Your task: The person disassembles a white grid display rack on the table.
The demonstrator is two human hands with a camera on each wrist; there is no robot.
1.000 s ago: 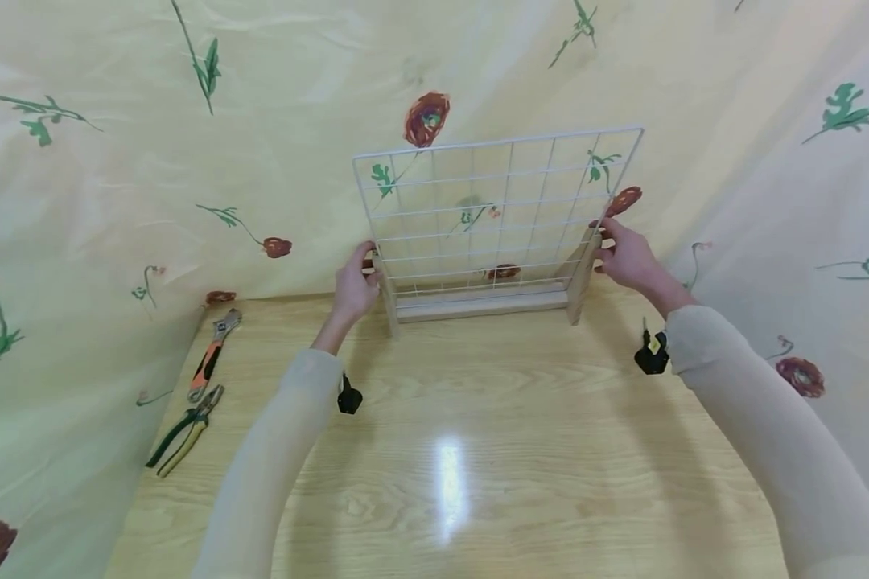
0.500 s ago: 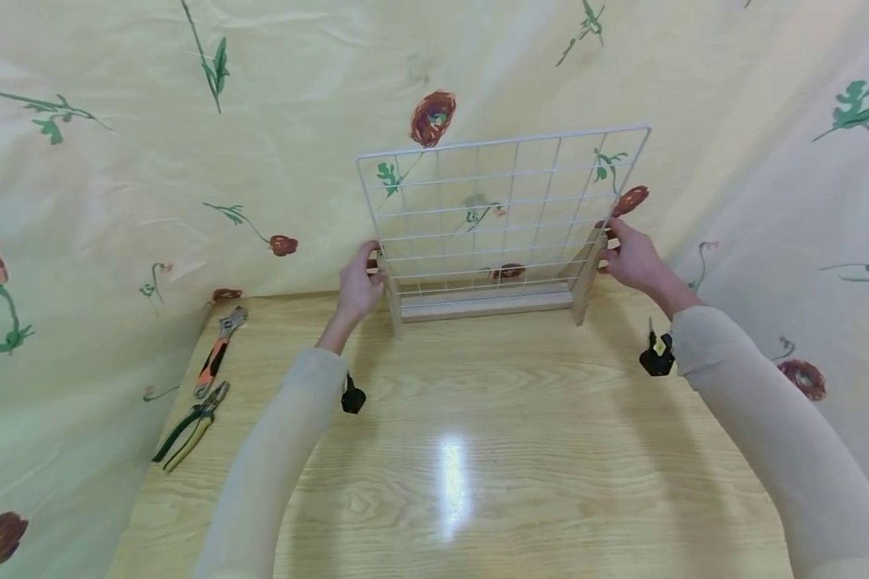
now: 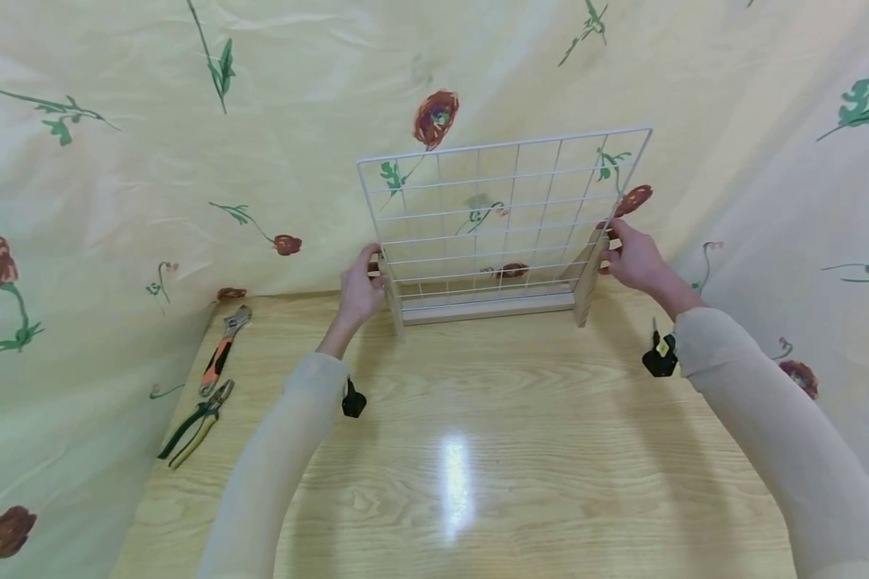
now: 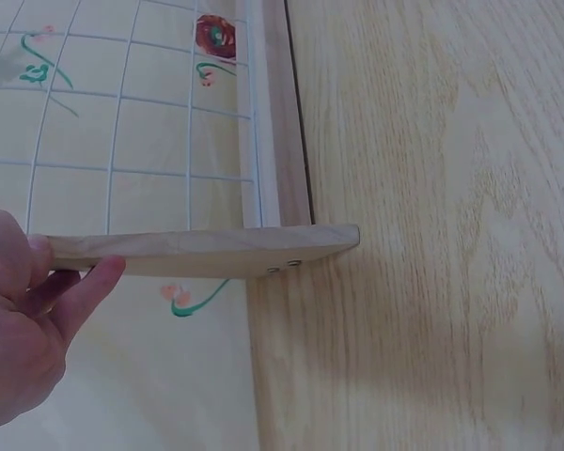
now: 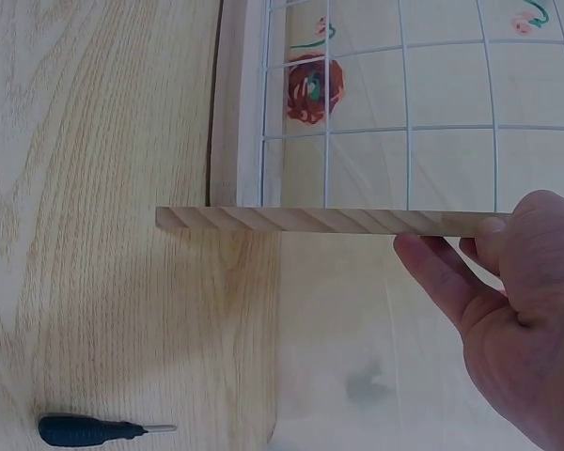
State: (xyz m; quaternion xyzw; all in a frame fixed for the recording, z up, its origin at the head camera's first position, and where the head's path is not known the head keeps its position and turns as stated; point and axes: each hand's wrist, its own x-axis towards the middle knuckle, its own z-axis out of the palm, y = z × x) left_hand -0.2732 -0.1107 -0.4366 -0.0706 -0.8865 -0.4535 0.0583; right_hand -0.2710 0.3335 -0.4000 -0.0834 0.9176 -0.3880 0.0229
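Observation:
A rack with a white wire grid (image 3: 507,189) leans back near the patterned cloth. Its wooden crossbar (image 3: 488,307) runs low between two wooden side panels. My left hand (image 3: 360,289) holds the upper part of the left side panel (image 4: 207,249), thumb at the edge and fingers against the outer face. Two screw heads (image 4: 284,267) show near that panel's lower end. On the other side, my right hand (image 5: 522,301) pinches the upper part of the right side panel (image 5: 291,221) between thumb and fingers.
An adjustable wrench (image 3: 222,351) with orange-and-black handle and pliers (image 3: 198,422) lie at the left of the wood-grain surface (image 3: 492,450). Beyond the right panel lies a black screwdriver (image 5: 85,429). Flower-patterned cloth (image 3: 297,121) closes off the back and both sides.
The head view has shifted slightly, so everything sits a little farther right in it. Both hands keep their hold on the side panels, and the rack stays in place.

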